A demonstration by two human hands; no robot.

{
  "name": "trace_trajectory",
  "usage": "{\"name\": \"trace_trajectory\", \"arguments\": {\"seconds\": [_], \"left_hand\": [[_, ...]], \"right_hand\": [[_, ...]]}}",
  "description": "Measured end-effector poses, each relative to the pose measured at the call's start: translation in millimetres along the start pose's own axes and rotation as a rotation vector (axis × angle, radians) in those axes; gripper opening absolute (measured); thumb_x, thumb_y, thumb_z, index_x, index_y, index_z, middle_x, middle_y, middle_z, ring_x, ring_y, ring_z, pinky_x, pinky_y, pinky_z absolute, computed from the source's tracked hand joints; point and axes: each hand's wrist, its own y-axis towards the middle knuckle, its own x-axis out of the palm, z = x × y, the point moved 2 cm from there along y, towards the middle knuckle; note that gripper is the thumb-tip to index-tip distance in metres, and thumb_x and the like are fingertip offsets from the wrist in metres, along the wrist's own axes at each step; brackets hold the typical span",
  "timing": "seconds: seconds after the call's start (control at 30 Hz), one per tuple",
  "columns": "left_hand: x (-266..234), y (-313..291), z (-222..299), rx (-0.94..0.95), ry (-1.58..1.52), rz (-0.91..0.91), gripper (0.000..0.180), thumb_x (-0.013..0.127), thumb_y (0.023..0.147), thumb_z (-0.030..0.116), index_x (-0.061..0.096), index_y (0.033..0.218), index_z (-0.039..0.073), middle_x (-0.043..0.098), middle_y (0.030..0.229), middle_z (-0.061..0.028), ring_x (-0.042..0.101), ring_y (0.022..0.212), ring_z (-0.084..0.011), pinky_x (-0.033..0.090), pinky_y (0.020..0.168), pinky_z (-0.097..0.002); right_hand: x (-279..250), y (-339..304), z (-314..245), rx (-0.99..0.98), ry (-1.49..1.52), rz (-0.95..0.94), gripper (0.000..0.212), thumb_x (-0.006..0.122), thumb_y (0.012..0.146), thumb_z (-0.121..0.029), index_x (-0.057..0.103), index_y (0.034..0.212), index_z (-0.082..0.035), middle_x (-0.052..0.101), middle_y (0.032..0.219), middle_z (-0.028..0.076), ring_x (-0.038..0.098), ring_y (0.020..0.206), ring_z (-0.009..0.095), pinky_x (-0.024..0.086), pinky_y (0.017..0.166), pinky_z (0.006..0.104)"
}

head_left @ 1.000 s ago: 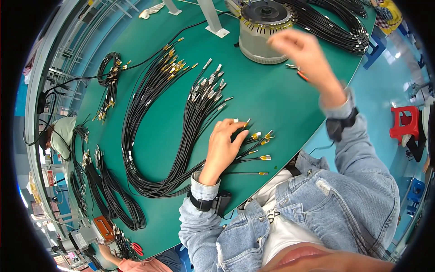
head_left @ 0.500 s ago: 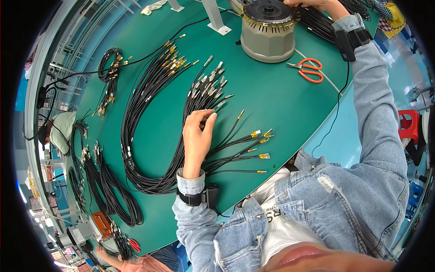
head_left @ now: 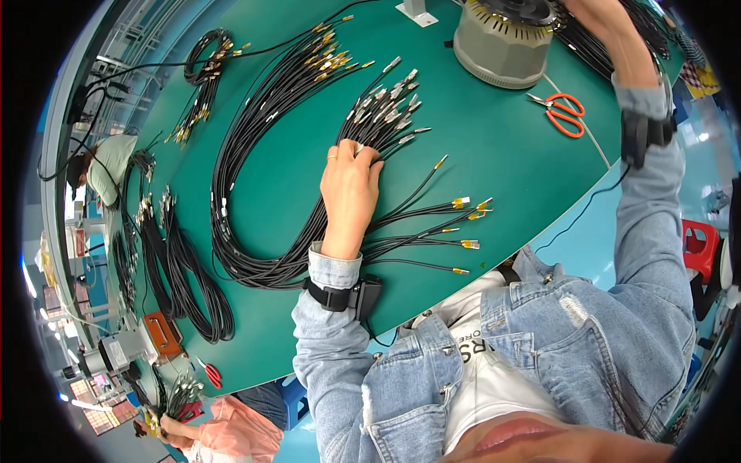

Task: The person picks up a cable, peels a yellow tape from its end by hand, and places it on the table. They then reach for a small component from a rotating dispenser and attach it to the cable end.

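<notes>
My left hand [head_left: 351, 197] lies over a large U-shaped bundle of black cables [head_left: 251, 270], just below its silver connector ends [head_left: 386, 108]. Its fingers are curled and closed on the cables, with a small whitish bit showing at the fingertips. At the upper right my right hand [head_left: 606, 23] reaches to the rim of a round grey machine with a dark top [head_left: 502, 50]; its fingers are cut off by the picture's edge. Beside my left wrist, several loose cable ends with yellow sleeves [head_left: 463, 204] fan out toward the right.
Orange-handled scissors [head_left: 563, 116] lie right of the machine. Smaller cable coils [head_left: 202, 73] and more bundles [head_left: 189, 278] lie along the left side of the green table [head_left: 471, 131]. Red scissors [head_left: 213, 375] and a co-worker in pink [head_left: 243, 424] are at the lower left.
The view has shifted, so the table's things sit higher and more to the right. My left hand's fingers have curled down onto the cables. My right hand remains by the machine's rim.
</notes>
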Motion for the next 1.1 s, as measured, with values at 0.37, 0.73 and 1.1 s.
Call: {"name": "trace_trajectory", "arguments": {"seconds": [0.37, 0.73, 1.1], "left_hand": [[6, -5, -3, -0.315, -0.738, -0.228, 0.008, 0.061, 0.079, 0.008, 0.060, 0.082, 0.001, 0.057, 0.065, -0.0042, 0.049, 0.057, -0.0114, 0.039, 0.051, -0.0246], [-11, -16, 18, -0.590, -1.123, -0.094, 0.016, 0.054, 0.087, 0.011, 0.061, 0.093, -0.002, 0.060, 0.067, -0.0028, 0.049, 0.052, -0.0040, 0.038, 0.047, -0.0171], [-15, -34, 40, -0.545, -1.070, 0.182, 0.016, 0.057, 0.084, 0.004, 0.061, 0.098, -0.003, 0.064, 0.078, -0.0065, 0.056, 0.058, -0.0067, 0.045, 0.050, -0.0179]], "right_hand": [[127, -74, 60, 0.395, 0.021, 0.284, 0.012, 0.057, 0.085, -0.015, 0.057, 0.087, -0.003, 0.053, 0.081, -0.001, 0.047, 0.076, 0.007, 0.038, 0.071, 0.0222], [178, -90, 88, 0.407, 0.172, 0.345, 0.012, 0.058, 0.084, -0.013, 0.056, 0.086, -0.002, 0.056, 0.081, -0.001, 0.049, 0.075, 0.007, 0.040, 0.070, 0.0216], [189, -96, 102, 0.398, 0.173, 0.395, 0.010, 0.057, 0.085, -0.011, 0.056, 0.086, -0.001, 0.058, 0.083, 0.001, 0.053, 0.078, 0.007, 0.042, 0.072, 0.0223]]}}
